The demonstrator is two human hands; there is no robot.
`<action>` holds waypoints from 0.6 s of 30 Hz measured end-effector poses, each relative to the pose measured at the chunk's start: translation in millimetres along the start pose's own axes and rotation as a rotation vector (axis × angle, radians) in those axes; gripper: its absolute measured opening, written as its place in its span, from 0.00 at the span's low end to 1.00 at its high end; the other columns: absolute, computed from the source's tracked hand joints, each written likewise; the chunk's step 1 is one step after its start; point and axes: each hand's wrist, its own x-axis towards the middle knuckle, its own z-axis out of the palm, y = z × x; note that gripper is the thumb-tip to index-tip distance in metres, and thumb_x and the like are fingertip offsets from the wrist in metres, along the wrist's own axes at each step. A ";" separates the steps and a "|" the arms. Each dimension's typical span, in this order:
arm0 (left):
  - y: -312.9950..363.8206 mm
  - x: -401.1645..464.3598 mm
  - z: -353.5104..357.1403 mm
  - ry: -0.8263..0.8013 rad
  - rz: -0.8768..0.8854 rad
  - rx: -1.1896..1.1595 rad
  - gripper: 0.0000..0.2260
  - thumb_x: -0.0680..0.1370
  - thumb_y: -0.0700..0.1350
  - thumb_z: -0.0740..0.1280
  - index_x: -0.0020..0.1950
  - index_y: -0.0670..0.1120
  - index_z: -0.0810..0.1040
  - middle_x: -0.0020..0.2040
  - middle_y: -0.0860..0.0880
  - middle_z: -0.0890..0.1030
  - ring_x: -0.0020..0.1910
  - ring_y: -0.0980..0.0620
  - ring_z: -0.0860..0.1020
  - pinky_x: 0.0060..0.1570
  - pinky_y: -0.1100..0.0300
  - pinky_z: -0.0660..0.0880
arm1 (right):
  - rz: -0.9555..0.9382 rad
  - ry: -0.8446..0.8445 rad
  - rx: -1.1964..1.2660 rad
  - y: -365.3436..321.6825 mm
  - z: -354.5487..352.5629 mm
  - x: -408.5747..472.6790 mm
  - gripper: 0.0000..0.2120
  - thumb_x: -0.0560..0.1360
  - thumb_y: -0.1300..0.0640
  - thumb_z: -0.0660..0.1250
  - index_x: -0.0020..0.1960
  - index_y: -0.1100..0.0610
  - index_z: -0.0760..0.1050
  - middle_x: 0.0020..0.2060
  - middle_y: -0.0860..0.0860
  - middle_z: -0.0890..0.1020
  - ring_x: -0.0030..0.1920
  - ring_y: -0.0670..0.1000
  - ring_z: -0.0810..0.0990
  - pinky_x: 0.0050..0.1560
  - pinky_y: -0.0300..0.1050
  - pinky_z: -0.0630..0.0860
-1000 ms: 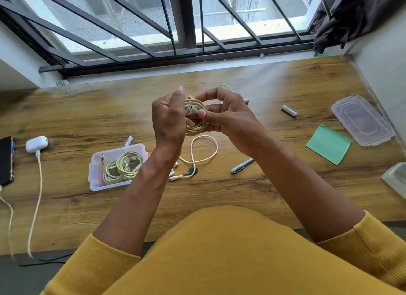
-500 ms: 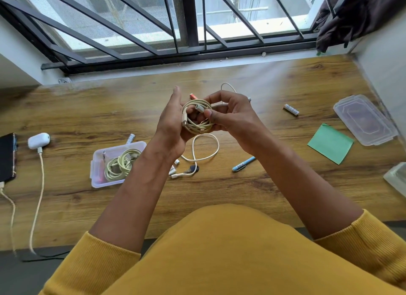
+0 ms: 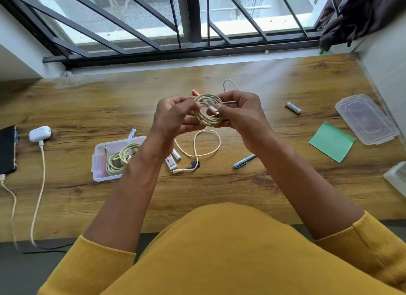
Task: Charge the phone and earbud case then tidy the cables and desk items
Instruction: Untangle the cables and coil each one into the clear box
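Bright daylight enters through barred window (image 3: 197,20) at top; panes overexposed, washed near white. Pale glare band lies on far worktop (image 3: 274,75). Shadows soft, short, falling toward viewer. Wide-angle lens bends window bars and worktop edges outward. Centre fairly sharp; fingers slightly smeared, perhaps motion blur. Corners softer, dimmer at lower left.

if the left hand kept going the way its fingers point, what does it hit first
The left hand points right, at the coiled cable it already holds; just beyond that comes the right hand. Depth is hard to judge, but nothing else seems to lie between them.
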 end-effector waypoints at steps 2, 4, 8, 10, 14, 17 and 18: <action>-3.1 -1.7 -2.9 0.064 0.026 0.021 0.07 0.77 0.36 0.73 0.55 0.38 0.83 0.44 0.39 0.88 0.39 0.43 0.87 0.40 0.54 0.84 | 0.003 0.012 0.002 -0.1 -0.1 -1.2 0.07 0.79 0.65 0.73 0.56 0.63 0.82 0.45 0.60 0.88 0.44 0.57 0.88 0.48 0.56 0.85; -5.6 -4.9 -3.8 0.109 0.090 0.074 0.06 0.77 0.36 0.74 0.54 0.40 0.85 0.45 0.39 0.88 0.40 0.42 0.88 0.41 0.52 0.85 | 0.004 0.023 0.006 -0.1 2.0 -2.4 0.08 0.79 0.66 0.73 0.58 0.65 0.82 0.45 0.62 0.88 0.44 0.58 0.88 0.48 0.57 0.85; -8.6 -8.7 -5.3 0.115 0.170 0.207 0.04 0.80 0.39 0.74 0.52 0.45 0.87 0.45 0.41 0.88 0.43 0.47 0.87 0.41 0.49 0.86 | -0.008 0.022 0.009 -1.9 10.2 -4.0 0.07 0.79 0.68 0.72 0.57 0.65 0.82 0.46 0.63 0.88 0.45 0.59 0.88 0.46 0.55 0.85; -7.7 -8.6 -10.0 0.080 0.150 0.223 0.05 0.81 0.39 0.72 0.52 0.46 0.87 0.45 0.44 0.86 0.43 0.51 0.85 0.46 0.51 0.86 | -0.010 0.002 0.016 -3.1 13.2 -4.8 0.07 0.79 0.68 0.72 0.56 0.65 0.82 0.45 0.63 0.88 0.44 0.59 0.88 0.44 0.52 0.86; -4.0 -11.5 -22.1 -0.035 0.037 0.073 0.07 0.82 0.33 0.68 0.53 0.41 0.85 0.41 0.48 0.87 0.41 0.54 0.85 0.48 0.60 0.83 | -0.011 -0.019 0.034 -2.6 19.4 -6.1 0.10 0.78 0.68 0.73 0.58 0.68 0.80 0.46 0.63 0.88 0.41 0.58 0.87 0.41 0.49 0.85; -2.8 -13.9 -28.0 -0.015 0.007 -0.038 0.09 0.81 0.29 0.67 0.57 0.38 0.82 0.39 0.49 0.86 0.38 0.55 0.85 0.45 0.61 0.83 | -0.008 -0.017 0.049 -0.8 27.2 -5.2 0.13 0.76 0.66 0.76 0.58 0.68 0.80 0.45 0.64 0.88 0.41 0.58 0.87 0.41 0.50 0.84; -2.6 -14.4 -29.4 0.008 0.007 -0.053 0.12 0.81 0.28 0.68 0.62 0.38 0.81 0.41 0.48 0.86 0.39 0.54 0.85 0.46 0.59 0.84 | -0.005 -0.019 0.055 -0.2 29.7 -4.6 0.13 0.75 0.65 0.77 0.57 0.67 0.80 0.45 0.63 0.88 0.40 0.57 0.87 0.40 0.48 0.84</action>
